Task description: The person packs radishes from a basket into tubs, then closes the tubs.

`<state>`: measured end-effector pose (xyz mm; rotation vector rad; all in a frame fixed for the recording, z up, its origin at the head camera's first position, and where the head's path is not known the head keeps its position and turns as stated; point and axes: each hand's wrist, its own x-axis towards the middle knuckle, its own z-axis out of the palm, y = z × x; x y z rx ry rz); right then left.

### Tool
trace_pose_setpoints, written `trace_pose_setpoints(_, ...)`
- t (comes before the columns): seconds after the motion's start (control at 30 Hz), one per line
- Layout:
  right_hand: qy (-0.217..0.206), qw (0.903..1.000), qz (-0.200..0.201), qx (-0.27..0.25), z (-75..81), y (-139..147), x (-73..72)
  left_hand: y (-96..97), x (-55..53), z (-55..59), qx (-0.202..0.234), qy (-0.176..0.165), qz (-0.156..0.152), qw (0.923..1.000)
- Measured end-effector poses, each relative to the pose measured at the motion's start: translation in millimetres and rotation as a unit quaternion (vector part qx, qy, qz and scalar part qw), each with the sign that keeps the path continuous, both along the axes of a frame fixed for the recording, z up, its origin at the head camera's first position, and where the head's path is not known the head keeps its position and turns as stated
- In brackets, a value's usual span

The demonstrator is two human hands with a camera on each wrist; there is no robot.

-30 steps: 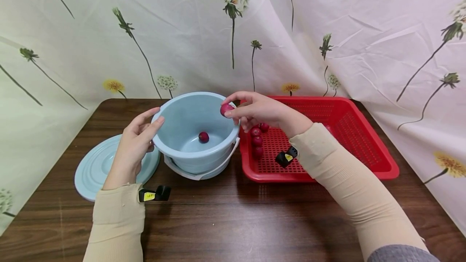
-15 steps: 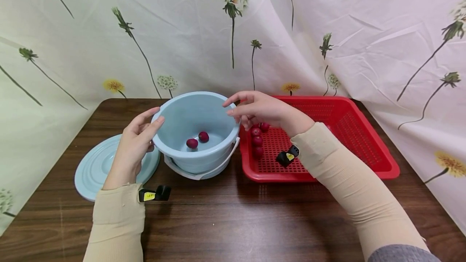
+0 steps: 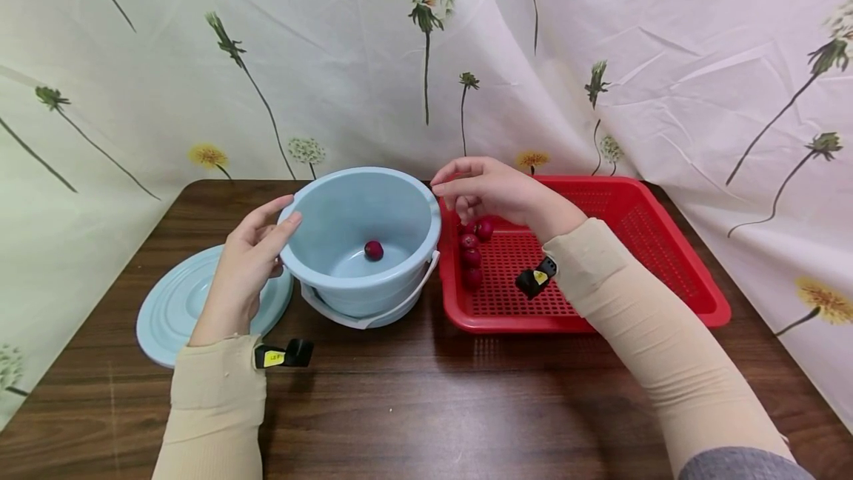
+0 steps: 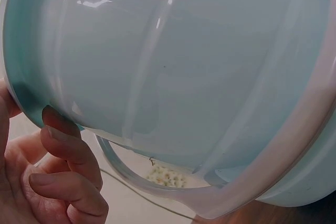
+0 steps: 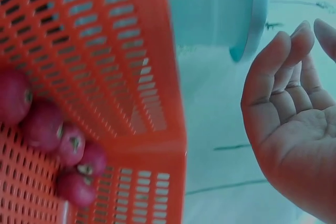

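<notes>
A light blue bucket [image 3: 360,298] stands upright in the head view, with one small round red radish [image 3: 373,250] visible on its floor. My left hand [image 3: 248,261] grips the bucket's left rim, thumb over the edge and other fingers outside. In the left wrist view the bent fingers [image 4: 68,156] are beside the bucket wall [image 4: 173,77]. My right hand [image 3: 493,191] hovers just beyond the bucket's right rim, over the red basket's [image 3: 580,330] near-left corner. Nothing is between its loosely bent fingers. Several radishes [image 5: 47,129] lie along the basket's left side.
A blue lid [image 3: 163,310] lies left of the bucket, partly behind my left forearm. The bucket's white handle [image 3: 363,323] hangs down in front. All stand on a dark wooden table [image 3: 373,413], with a flower-printed cloth [image 3: 360,58] behind.
My right hand released a radish into the bucket, then drew back right toward the basket. Two radishes showed inside half a second ago; one shows now. My left hand stayed on the rim.
</notes>
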<state>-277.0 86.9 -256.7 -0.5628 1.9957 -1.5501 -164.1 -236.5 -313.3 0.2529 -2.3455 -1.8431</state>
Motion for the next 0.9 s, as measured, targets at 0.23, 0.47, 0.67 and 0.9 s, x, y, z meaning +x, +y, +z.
trace_pose_setpoints(0.23,-0.024,0.9985,-0.050,0.001,-9.3,14.3,-16.5,-1.1,-1.5,-1.7,-0.014,-0.001,0.009,0.9999)
trace_pose_setpoints(0.47,-0.047,0.9959,-0.077,-0.003,-23.4,30.1,-31.7,-1.9,-1.7,-2.6,-0.026,-0.001,0.009,0.9996)
trace_pose_setpoints(0.67,-0.059,0.9945,-0.080,0.033,-37.0,39.3,-43.1,-0.7,-0.4,-0.9,-0.030,-0.003,0.004,0.9995)
trace_pose_setpoints(0.9,-0.060,0.9927,-0.069,0.078,-49.7,43.1,-53.3,-1.0,-0.4,-1.0,-0.022,0.001,0.006,0.9997)
